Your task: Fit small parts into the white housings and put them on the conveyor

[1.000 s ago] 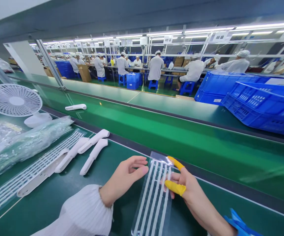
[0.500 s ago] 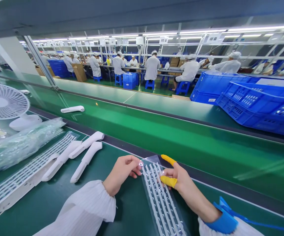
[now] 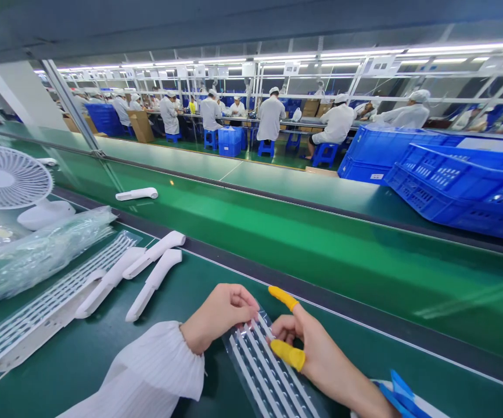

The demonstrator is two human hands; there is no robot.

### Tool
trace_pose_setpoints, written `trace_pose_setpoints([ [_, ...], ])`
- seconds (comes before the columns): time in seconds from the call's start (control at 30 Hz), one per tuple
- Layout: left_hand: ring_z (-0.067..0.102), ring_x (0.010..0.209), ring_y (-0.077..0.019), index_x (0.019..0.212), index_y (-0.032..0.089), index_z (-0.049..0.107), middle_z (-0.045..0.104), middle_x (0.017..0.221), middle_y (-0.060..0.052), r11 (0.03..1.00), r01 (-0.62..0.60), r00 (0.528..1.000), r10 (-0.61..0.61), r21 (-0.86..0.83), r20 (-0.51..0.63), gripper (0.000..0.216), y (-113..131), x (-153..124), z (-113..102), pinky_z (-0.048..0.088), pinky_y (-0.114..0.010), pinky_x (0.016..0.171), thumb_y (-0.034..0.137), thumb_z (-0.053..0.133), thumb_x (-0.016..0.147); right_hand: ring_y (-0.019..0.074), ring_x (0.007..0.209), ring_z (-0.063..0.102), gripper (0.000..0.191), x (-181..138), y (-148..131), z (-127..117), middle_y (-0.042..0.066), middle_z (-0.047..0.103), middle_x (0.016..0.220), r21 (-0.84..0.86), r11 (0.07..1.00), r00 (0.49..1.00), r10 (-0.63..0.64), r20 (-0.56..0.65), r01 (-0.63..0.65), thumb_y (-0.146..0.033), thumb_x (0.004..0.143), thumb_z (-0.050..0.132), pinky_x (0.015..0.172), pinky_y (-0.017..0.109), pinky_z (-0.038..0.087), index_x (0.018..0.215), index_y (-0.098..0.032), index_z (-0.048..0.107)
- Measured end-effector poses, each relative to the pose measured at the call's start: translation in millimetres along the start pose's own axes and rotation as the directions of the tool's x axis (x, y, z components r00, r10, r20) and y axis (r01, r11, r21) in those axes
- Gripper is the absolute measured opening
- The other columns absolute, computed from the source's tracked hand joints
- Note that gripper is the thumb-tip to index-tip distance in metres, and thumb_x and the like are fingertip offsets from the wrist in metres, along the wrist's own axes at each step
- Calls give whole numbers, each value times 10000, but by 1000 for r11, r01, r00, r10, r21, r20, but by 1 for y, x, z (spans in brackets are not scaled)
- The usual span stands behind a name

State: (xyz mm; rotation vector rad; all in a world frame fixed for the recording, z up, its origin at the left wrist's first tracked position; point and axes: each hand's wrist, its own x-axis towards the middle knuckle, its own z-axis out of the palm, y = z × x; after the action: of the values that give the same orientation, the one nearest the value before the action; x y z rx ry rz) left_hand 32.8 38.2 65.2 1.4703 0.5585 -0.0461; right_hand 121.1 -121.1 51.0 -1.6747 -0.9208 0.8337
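Note:
A clear plastic sheet with several long white strips (image 3: 273, 371) lies tilted in front of me, its lower end cut off by the frame. My left hand (image 3: 225, 316) is closed in a pinch at the sheet's top end. At the right edge, my right hand (image 3: 306, 342) grips it between the thumb and the curled fingers. Yellow finger cots cover the right thumb and the index finger, which is stretched out past the sheet. Several white curved handle pieces (image 3: 155, 284) rest on the green bench to the left of my hands.
Another strip sheet (image 3: 60, 296) and clear plastic bags (image 3: 38, 258) lie on the left, near a white fan (image 3: 3, 177). A handle piece (image 3: 137, 194) rides on the green belt (image 3: 286, 232). Blue crates (image 3: 460, 186) stand beyond it at right. Co-workers in white sit farther back.
Both hands have brought the sheet down and left. My left fingers have shifted from its corner to along its top end. The handle piece on the belt has moved right.

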Motion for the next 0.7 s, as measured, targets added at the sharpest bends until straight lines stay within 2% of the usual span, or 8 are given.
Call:
trace_pose_setpoints([
  [0.07, 525, 480, -104, 638, 140, 579, 599, 503, 24, 1000, 21, 1000, -21, -15, 4, 93, 0, -2, 0, 370, -210, 476, 181, 637, 579, 170, 736, 553, 178, 0, 0, -5, 48, 591, 881, -7, 993, 991, -114, -74, 114, -237, 783, 495, 642, 326, 426, 955, -201, 467],
  [0.13, 530, 481, -103, 648, 142, 576, 603, 516, 23, 999, 39, 999, -38, -30, 18, 109, 2, -5, 1, 365, -208, 473, 191, 641, 576, 176, 814, 553, 335, 0, -2, -8, 53, 546, 988, -90, 955, 942, -293, -162, 282, -160, 786, 486, 690, 339, 435, 1103, -237, 408],
  [0.17, 530, 486, -101, 653, 143, 574, 613, 537, 18, 998, 45, 999, -44, -37, 30, 112, 4, -7, 2, 363, -206, 473, 200, 639, 581, 173, 824, 547, 407, 0, -3, -8, 45, 524, 997, -158, 921, 910, -381, -163, 357, -119, 776, 488, 699, 337, 439, 1143, -258, 380],
  [0.23, 519, 492, -94, 645, 145, 567, 621, 571, 10, 997, 52, 997, -49, -49, 54, 114, 8, -10, 4, 358, -202, 472, 225, 631, 596, 166, 820, 524, 459, 0, -7, -7, 31, 491, 960, -272, 845, 866, -495, -73, 460, -59, 775, 459, 713, 329, 446, 1167, -277, 361],
  [0.3, 501, 496, -89, 631, 146, 556, 606, 580, 12, 997, 55, 996, -50, -61, 72, 133, 11, -13, 6, 364, -202, 476, 248, 634, 597, 163, 816, 496, 423, 0, -11, -5, 30, 461, 934, -325, 799, 853, -520, 46, 505, -26, 784, 408, 722, 321, 453, 1133, -262, 383],
  [0.37, 479, 490, -83, 628, 147, 548, 588, 584, 19, 996, 54, 996, -49, -71, 77, 162, 13, -16, 8, 374, -206, 484, 264, 651, 585, 160, 801, 476, 384, 1, -14, -3, 36, 440, 932, -347, 784, 853, -510, 112, 515, -8, 776, 381, 718, 316, 460, 1081, -241, 399],
  [0.7, 517, 494, -105, 709, 157, 499, 612, 599, 7, 992, 83, 996, -79, -98, 46, 276, 5, -16, 10, 392, -223, 475, 260, 696, 546, 187, 795, 460, 387, 0, -15, -3, 68, 425, 916, -462, 694, 831, -501, 241, 552, 38, 759, 318, 687, 348, 491, 1063, -199, 361],
])
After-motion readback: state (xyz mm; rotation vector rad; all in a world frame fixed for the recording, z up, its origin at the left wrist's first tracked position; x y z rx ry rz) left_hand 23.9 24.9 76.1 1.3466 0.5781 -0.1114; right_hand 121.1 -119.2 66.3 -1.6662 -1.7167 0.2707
